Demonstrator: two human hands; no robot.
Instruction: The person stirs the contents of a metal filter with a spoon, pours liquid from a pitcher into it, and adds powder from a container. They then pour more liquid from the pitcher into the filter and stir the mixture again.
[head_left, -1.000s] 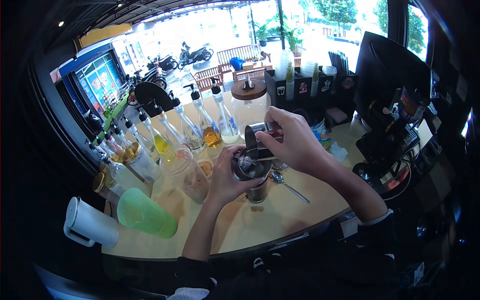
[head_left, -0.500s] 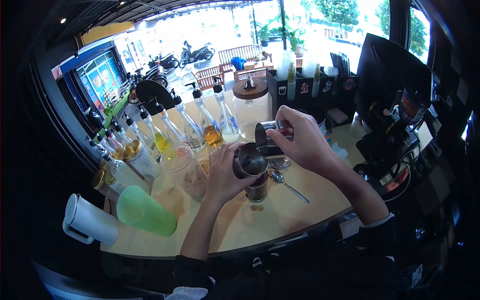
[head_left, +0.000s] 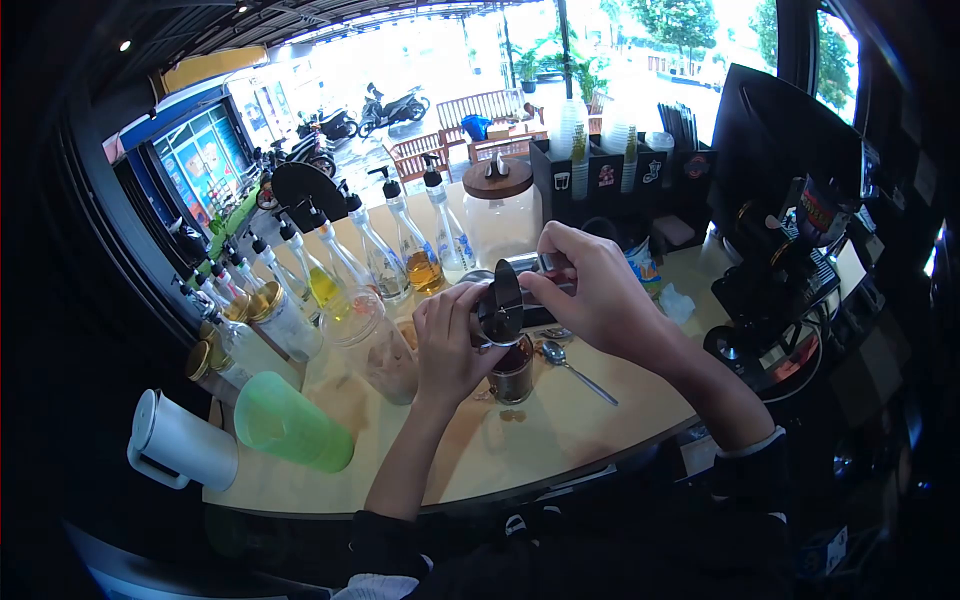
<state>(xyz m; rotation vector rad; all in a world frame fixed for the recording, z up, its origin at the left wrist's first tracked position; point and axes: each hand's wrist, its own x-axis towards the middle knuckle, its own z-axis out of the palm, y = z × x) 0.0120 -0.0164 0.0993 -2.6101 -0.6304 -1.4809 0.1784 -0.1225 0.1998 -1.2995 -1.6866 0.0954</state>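
Note:
My left hand (head_left: 445, 340) is wrapped round a metal cup (head_left: 488, 322), its mouth facing up. My right hand (head_left: 600, 290) grips a metal pitcher (head_left: 508, 292), tipped steeply with its mouth over the cup's rim. Whether any liquid passes between them I cannot make out. Just below the two vessels a glass with a dark drink (head_left: 513, 375) stands upright on the counter, its top partly covered by the cup. A spoon (head_left: 580, 374) lies to the right of the glass.
Pump bottles (head_left: 420, 262) line the counter's far left side. A clear pitcher (head_left: 370, 345), green pitcher (head_left: 290, 420) and white jug (head_left: 185, 440) stand at left. Behind my hands are a lidded glass jar (head_left: 502, 215) and a cup rack (head_left: 590, 178); a monitor (head_left: 785, 150) stands right.
My right hand has moved slightly left and tipped the pitcher further, its mouth now over the cup. My left hand has shifted slightly, and more of the glass below shows.

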